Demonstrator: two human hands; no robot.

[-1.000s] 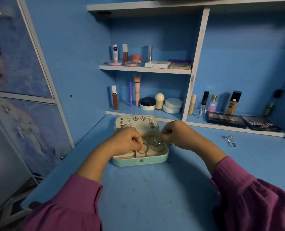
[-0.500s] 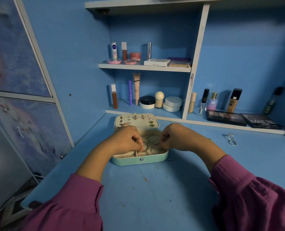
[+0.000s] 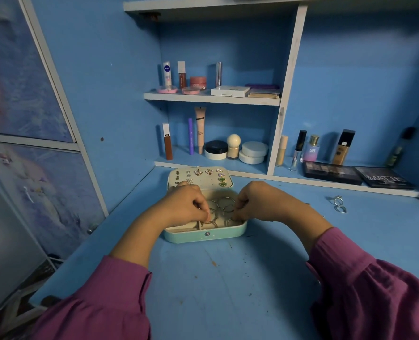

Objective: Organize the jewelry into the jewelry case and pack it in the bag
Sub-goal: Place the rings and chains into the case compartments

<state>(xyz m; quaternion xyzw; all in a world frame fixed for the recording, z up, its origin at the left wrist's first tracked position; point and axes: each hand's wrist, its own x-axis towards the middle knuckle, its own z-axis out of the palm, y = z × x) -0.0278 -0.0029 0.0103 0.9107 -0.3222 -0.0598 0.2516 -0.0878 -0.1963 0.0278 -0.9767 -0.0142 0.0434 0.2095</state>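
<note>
Lying open, mint jewelry case [image 3: 204,237] holds hoops [image 3: 224,204].

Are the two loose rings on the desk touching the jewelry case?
Apart. The head view shows the rings lying well to the right of the jewelry case, with bare blue desk and the right hand between them.

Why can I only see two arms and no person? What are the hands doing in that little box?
The camera sits on the person's head and looks down, so you only see their arms in purple sleeves. On the blue desk lies an open mint-green jewelry case. Earrings are pinned in its lid. The left hand and the right hand both reach into the case, fingers curled, arranging thin hoops; what each one pinches is hidden. Two rings wait on the desk to the right. Makeup stands on the shelves behind.
</note>
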